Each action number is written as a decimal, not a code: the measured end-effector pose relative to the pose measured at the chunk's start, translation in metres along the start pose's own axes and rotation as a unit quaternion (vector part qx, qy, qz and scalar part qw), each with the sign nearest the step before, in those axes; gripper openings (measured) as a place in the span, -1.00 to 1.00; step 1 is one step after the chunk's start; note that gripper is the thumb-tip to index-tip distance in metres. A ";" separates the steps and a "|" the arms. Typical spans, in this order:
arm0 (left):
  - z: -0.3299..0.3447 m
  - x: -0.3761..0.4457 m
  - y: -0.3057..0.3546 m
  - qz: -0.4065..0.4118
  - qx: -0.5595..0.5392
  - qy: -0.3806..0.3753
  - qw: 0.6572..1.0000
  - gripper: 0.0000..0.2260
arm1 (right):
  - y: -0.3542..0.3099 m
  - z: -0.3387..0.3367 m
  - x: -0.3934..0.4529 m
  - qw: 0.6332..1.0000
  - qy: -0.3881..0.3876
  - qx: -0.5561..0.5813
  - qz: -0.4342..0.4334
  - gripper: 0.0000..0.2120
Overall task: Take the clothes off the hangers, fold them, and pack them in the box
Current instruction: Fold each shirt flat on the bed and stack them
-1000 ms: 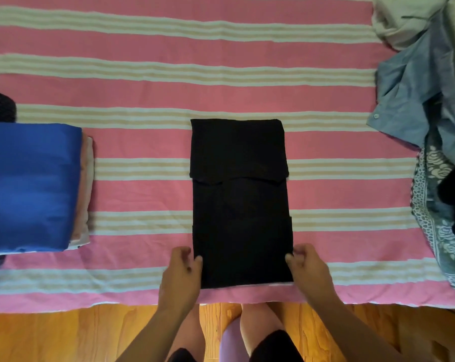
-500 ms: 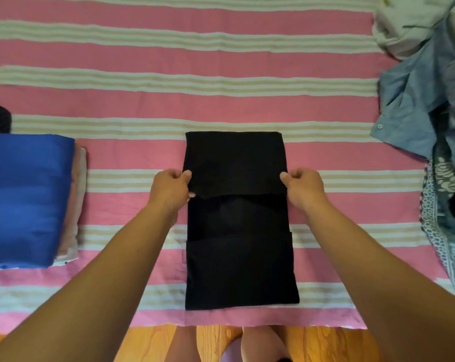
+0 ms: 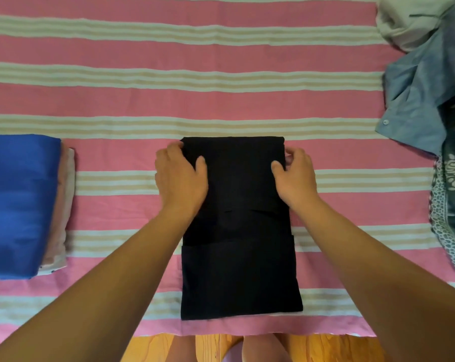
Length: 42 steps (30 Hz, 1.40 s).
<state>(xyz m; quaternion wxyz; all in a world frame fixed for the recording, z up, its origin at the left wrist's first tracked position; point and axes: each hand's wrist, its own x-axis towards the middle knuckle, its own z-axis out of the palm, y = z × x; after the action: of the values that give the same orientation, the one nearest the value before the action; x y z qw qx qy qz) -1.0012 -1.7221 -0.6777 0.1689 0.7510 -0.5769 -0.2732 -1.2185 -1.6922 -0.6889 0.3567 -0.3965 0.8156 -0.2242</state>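
Note:
A black garment (image 3: pixel 238 270), folded into a long rectangle, lies flat on the pink striped sheet (image 3: pixel 195 105) in front of me. My left hand (image 3: pixel 180 178) grips its far left corner, thumb on top and fingers curled round the edge. My right hand (image 3: pixel 295 176) grips the far right corner the same way. Both arms reach forward along the garment's sides. No box is in view.
A stack of folded clothes with a blue one on top (image 3: pixel 17 205) sits at the left edge. A heap of unfolded clothes, a grey-blue shirt (image 3: pixel 420 95) among them, lies at the right. The wooden floor (image 3: pixel 153 348) shows below the sheet's near edge.
My hands moved from the garment's near end, along its sides, to the far corners and took hold there. The garment itself still lies flat.

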 end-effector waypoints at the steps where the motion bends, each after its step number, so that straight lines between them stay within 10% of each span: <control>1: 0.002 0.010 0.002 -0.076 -0.063 -0.009 0.995 -0.58 | -0.003 0.000 0.010 0.998 -0.007 0.039 0.038 -0.58; 4: 0.004 0.031 0.001 -0.204 -0.188 -0.068 0.958 -0.69 | -0.008 -0.002 0.032 0.994 -0.031 0.071 0.081 -0.62; 8: -0.002 0.042 -0.005 -0.176 -0.169 -0.074 0.967 -0.74 | -0.011 0.002 0.031 0.996 -0.022 0.059 0.062 -0.60; 11: -0.004 0.042 0.002 0.018 0.083 0.007 0.996 -0.62 | -0.016 0.001 0.026 0.987 0.074 -0.112 -0.084 -0.53; 15: 0.027 0.030 -0.002 0.366 0.254 -0.045 0.894 -0.48 | -0.007 0.024 0.033 0.897 0.034 -0.315 -0.309 -0.48; 22: 0.062 0.037 -0.045 0.346 0.316 -0.134 0.873 -0.44 | 0.024 0.056 0.055 0.862 -0.032 -0.404 -0.305 -0.40; 27: 0.013 -0.021 -0.026 0.319 0.215 -0.085 0.919 -0.55 | 0.009 0.009 -0.008 0.890 -0.003 -0.271 -0.366 -0.62; 33: -0.007 -0.099 -0.076 0.286 0.209 -0.214 0.910 -0.70 | 0.056 -0.001 -0.102 0.861 -0.262 -0.323 -0.292 -0.52; 42: -0.016 -0.093 -0.061 0.262 0.224 -0.150 0.927 -0.77 | 0.048 0.014 -0.091 0.893 -0.144 -0.296 -0.307 -0.81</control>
<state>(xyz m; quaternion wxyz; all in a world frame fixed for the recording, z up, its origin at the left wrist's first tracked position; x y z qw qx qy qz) -0.9616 -1.6166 -0.6801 -0.0272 0.5418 -0.8177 -0.1927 -1.1924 -1.5918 -0.6923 0.2496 -0.7424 0.6216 -0.0117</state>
